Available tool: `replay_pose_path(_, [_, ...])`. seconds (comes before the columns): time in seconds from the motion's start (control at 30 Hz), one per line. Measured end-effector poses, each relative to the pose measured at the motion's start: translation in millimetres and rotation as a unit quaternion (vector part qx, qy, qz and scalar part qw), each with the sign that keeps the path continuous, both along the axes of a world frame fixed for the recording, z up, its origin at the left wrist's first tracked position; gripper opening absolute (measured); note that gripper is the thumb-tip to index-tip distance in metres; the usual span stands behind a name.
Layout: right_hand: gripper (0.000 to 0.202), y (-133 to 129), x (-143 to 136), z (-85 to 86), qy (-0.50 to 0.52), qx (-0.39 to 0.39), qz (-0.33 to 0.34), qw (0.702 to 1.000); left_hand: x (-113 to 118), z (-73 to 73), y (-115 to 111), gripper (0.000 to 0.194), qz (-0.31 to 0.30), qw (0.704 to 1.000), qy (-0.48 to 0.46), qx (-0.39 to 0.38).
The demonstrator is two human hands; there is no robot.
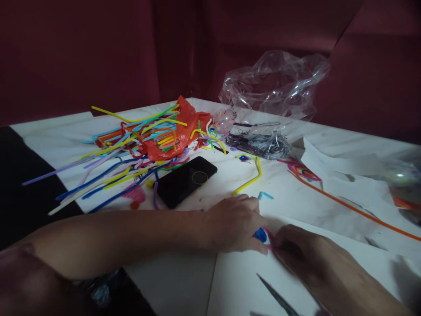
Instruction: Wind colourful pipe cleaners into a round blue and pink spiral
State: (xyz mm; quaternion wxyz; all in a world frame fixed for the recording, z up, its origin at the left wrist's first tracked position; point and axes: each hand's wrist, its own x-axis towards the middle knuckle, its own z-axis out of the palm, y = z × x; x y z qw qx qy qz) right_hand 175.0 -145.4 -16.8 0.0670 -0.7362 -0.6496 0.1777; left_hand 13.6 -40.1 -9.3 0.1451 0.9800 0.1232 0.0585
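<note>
My left hand (235, 224) and my right hand (304, 252) meet low on the white table (184, 281), fingertips pinched together on a small blue, white and pink coiled piece (263, 236). Both hands grip it from opposite sides. Much of the piece is hidden by my fingers. A short light-blue scrap (265, 195) lies just beyond my left hand. A bent yellow pipe cleaner (250, 179) lies beyond that.
A heap of coloured pipe cleaners (125, 149) with an orange bag (171, 131) sits at the back left. A black phone (186, 181) lies near it. Silver wire bundle (259, 144), clear plastic bag (276, 83), long orange pipe cleaner (355, 210), scissors tip (276, 296).
</note>
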Motion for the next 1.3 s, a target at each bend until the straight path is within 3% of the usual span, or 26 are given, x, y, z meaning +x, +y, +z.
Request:
replay_pose_path(0.17, [0.045, -1.5, -0.7, 0.7, 0.015, -0.012, -0.006, 1.000, 1.9, -10.6, 0.6, 0.032, 0.007, 0.999, -0.045, 0.009])
replay_pose_path(0.6, [0.045, 0.1, 0.1, -5.6, 0.049, -0.012, -0.019, 0.999, 1.8, -4.7, -1.7, 0.024, 0.017, 0.999, -0.035, -0.014])
replay_pose_path(1.03, [0.036, 1.1, 7.2, -6.7, 0.090, -0.010, 0.010, 0.996, 1.0, -6.3, -2.4, 0.018, 0.015, 0.999, -0.042, -0.017])
replay_pose_path(1.23, [0.028, 2.5, 4.8, -6.1, 0.050, -0.031, -0.019, 0.998, 2.9, -6.2, -4.6, 0.018, 0.016, 0.999, -0.031, -0.015])
replay_pose_path(1.3, [0.024, 2.8, 3.8, -5.7, 0.040, -0.032, -0.027, 0.998, 1.4, -0.9, 0.7, 0.027, 0.015, 0.999, -0.014, -0.036])
